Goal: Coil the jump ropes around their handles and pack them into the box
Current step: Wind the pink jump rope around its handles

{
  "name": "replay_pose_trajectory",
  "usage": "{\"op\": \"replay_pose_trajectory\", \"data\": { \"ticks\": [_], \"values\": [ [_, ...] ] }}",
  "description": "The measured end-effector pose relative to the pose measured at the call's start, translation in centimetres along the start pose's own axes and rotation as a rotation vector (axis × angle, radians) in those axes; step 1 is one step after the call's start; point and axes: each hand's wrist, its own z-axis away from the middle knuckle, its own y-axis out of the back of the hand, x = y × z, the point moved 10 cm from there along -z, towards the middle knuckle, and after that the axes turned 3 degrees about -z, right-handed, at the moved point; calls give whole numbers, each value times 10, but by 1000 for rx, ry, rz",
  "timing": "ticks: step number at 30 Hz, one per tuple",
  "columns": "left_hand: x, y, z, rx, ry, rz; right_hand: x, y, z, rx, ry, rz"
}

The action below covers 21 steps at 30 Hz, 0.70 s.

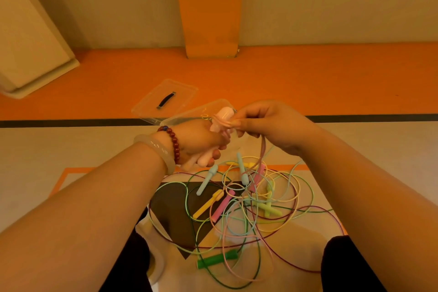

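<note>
Above the ropes (239,208), left hand (199,142) grips pink handles (219,123).

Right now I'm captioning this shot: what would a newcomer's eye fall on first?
At centre, the left hand grips pale pink handles while the right hand pinches the pink rope at them. Below them sprawls a tangle of coloured ropes; behind the hands sit a clear box and its lid.
</note>
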Motion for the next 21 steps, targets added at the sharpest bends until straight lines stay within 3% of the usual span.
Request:
{"op": "replay_pose_trajectory", "data": {
  "ticks": [6,12,21],
  "values": [
    [15,6,5,11,-62,-28,-9,-11,0,-107,5,-7],
    [30,10,27,-176,-122,209,11,21,-2,30,-25,-107],
    [33,11,19,46,-163,410,35,27,-5,137,-44,-118]
  ]
}}
